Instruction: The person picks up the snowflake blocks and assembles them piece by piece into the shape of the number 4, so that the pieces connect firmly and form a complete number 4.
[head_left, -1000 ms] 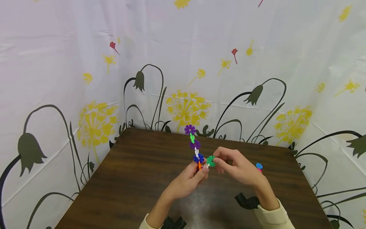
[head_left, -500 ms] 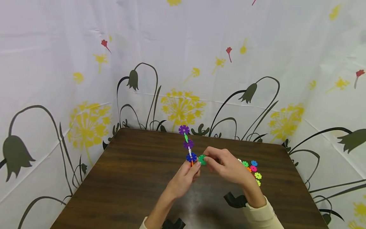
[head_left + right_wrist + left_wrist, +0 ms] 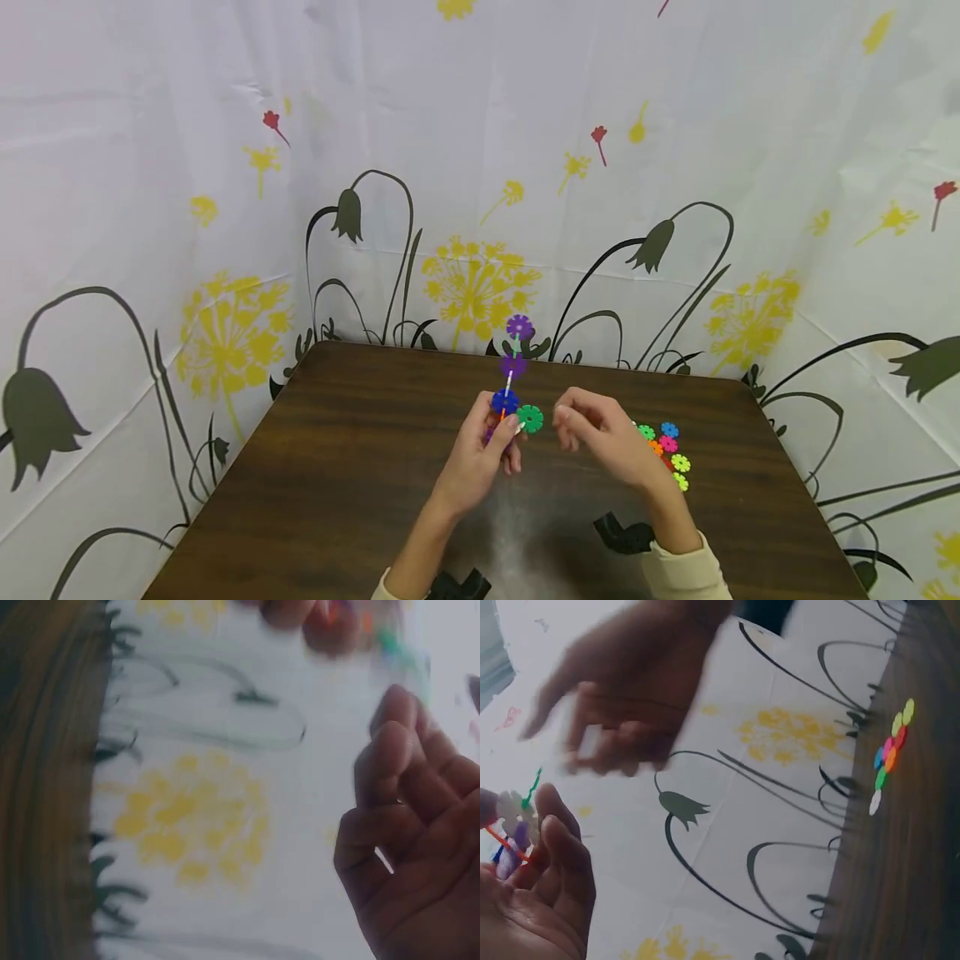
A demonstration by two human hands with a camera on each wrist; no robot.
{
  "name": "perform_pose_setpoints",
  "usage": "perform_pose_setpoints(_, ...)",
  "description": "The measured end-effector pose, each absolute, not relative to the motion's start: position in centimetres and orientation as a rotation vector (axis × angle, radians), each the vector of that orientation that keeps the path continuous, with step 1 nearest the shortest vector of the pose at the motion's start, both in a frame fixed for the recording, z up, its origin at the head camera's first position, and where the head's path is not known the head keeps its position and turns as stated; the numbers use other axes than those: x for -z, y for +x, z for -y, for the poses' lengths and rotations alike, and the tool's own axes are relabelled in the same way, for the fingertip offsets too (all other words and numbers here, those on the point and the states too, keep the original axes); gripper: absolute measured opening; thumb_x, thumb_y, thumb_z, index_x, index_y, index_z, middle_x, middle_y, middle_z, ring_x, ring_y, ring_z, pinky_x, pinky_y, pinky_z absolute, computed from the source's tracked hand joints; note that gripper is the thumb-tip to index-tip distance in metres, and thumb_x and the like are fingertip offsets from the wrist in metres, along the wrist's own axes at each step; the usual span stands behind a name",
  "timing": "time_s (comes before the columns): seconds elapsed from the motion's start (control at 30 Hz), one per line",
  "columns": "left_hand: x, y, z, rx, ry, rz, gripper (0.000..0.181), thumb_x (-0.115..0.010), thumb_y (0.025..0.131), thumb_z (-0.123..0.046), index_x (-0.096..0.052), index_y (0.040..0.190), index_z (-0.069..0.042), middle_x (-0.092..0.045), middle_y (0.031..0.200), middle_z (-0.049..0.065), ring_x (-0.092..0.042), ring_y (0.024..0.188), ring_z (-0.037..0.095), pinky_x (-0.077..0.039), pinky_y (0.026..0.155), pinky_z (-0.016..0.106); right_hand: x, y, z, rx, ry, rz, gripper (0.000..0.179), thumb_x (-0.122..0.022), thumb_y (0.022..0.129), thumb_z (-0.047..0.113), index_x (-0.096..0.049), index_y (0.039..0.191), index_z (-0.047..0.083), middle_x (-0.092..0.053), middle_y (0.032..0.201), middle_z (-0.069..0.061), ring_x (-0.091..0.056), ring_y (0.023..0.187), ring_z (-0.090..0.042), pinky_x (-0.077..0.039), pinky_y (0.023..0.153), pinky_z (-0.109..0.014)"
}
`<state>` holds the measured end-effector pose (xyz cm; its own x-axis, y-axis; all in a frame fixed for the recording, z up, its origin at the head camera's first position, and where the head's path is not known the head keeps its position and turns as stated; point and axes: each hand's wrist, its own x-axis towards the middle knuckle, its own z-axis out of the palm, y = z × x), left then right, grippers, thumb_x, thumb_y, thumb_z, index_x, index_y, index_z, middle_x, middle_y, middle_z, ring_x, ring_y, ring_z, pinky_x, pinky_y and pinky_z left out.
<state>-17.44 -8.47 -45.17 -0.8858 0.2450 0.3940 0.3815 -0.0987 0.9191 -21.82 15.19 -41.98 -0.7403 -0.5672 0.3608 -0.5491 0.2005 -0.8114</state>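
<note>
My left hand pinches a linked chain of notched plastic discs above the table, gripping it near an orange disc. From there the chain rises through a blue disc and a white one to purple discs, the top purple disc standing highest. A green disc branches off to the right on a white link. In the left wrist view a white disc shows between the left thumb and fingers. My right hand hovers just right of the green disc, fingers loosely bent, holding nothing.
Several loose discs in mixed colours, among them a pink disc, lie on the dark wooden table behind and right of my right hand. A white flower-print cloth hangs along the table's far edge.
The right fingers have let go of the green disc, which stays joined to the chain, and drawn slightly right. The left hand has turned, tilting the chain's top rightward.
</note>
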Motion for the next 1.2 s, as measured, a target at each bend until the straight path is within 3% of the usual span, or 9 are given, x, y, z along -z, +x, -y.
perform_pose_setpoints(0.13, 45.6, -17.7, 8.7, 2.176, -0.714, 1.958, 0.017, -0.054, 0.112, -0.008, -0.050, 0.126, 0.000, -0.067, 0.106, 0.024, -0.073, 0.069, 0.014, -0.061, 0.062, 0.031, 44.7, -24.5, -19.2, 1.665, -0.915, -2.551, 0.035, -0.046, 0.117, 0.021, -0.064, 0.094, 0.003, -0.065, 0.075, -0.012, -0.062, 0.064, -0.028, -0.057, 0.062, -0.038)
perform_pose_setpoints(0.2, 45.7, -17.9, 8.9, 2.174, -0.730, 1.934, 0.019, -0.054, 0.112, -0.007, -0.052, 0.129, 0.001, -0.066, 0.107, 0.023, -0.073, 0.072, 0.013, -0.061, 0.064, 0.029, 46.2, -25.7, -21.2, 1.580, -0.734, -2.661, 0.037, -0.048, 0.117, 0.027, -0.064, 0.093, 0.004, -0.065, 0.076, -0.011, -0.061, 0.064, -0.026, -0.055, 0.062, -0.035)
perform_pose_setpoints(0.4, 45.4, -18.4, 9.7, 2.144, -0.722, 1.927, 0.014, -0.054, 0.113, -0.011, -0.055, 0.122, 0.000, -0.058, 0.088, 0.011, -0.056, 0.068, 0.009, -0.050, 0.059, 0.022, 50.7, -28.5, -24.9, 1.144, -0.315, -2.829, 0.028, -0.057, 0.113, 0.030, -0.067, 0.115, 0.004, -0.071, 0.093, -0.015, -0.063, 0.073, -0.025, -0.051, 0.067, -0.035)
perform_pose_setpoints(0.5, 45.3, -18.5, 10.0, 2.130, -0.722, 1.886, 0.011, -0.054, 0.112, -0.008, -0.055, 0.119, 0.001, -0.056, 0.089, 0.006, -0.051, 0.067, 0.010, -0.048, 0.059, 0.022, 52.4, -29.4, -25.4, 0.905, -0.202, -2.876, 0.035, -0.060, 0.111, 0.031, -0.065, 0.132, 0.004, -0.073, 0.114, -0.020, -0.069, 0.087, -0.030, -0.055, 0.074, -0.046)
perform_pose_setpoints(0.67, 45.0, -18.6, 9.8, 2.092, -0.722, 1.784, 0.008, -0.052, 0.112, -0.003, -0.054, 0.117, 0.002, -0.059, 0.095, 0.003, -0.049, 0.067, 0.008, -0.047, 0.057, 0.025, 53.9, -30.4, -25.8, 0.635, -0.011, -2.942, 0.047, -0.060, 0.108, 0.037, -0.060, 0.145, 0.009, -0.069, 0.135, -0.027, -0.071, 0.109, -0.048, -0.054, 0.083, -0.067)
perform_pose_setpoints(0.9, 44.9, -18.9, 9.8, 1.983, -0.729, 1.678, 0.007, -0.047, 0.111, 0.004, -0.051, 0.116, 0.004, -0.058, 0.095, 0.006, -0.047, 0.063, 0.014, -0.044, 0.051, 0.030, 54.8, -30.8, -26.0, 0.573, 0.152, -2.891, 0.052, -0.062, 0.107, 0.040, -0.055, 0.144, 0.005, -0.068, 0.132, -0.030, -0.070, 0.103, -0.046, -0.054, 0.079, -0.062)
perform_pose_setpoints(1.07, 44.5, -19.1, 10.0, 1.957, -0.710, 1.666, 0.010, -0.047, 0.110, 0.005, -0.051, 0.119, 0.004, -0.058, 0.093, 0.005, -0.049, 0.065, 0.017, -0.046, 0.056, 0.022, 55.4, -31.4, -26.6, 0.633, 0.141, -2.862, 0.047, -0.068, 0.104, 0.044, -0.061, 0.130, 0.005, -0.071, 0.119, -0.024, -0.069, 0.096, -0.039, -0.053, 0.078, -0.056)
perform_pose_setpoints(1.2, 44.3, -19.2, 10.2, 1.959, -0.714, 1.673, 0.010, -0.047, 0.111, 0.004, -0.051, 0.120, 0.004, -0.058, 0.091, 0.000, -0.049, 0.065, 0.017, -0.047, 0.057, 0.021, 55.6, -31.9, -26.6, 0.773, 0.045, -2.837, 0.040, -0.073, 0.101, 0.036, -0.067, 0.113, -0.002, -0.071, 0.102, -0.018, -0.065, 0.087, -0.031, -0.054, 0.077, -0.046)
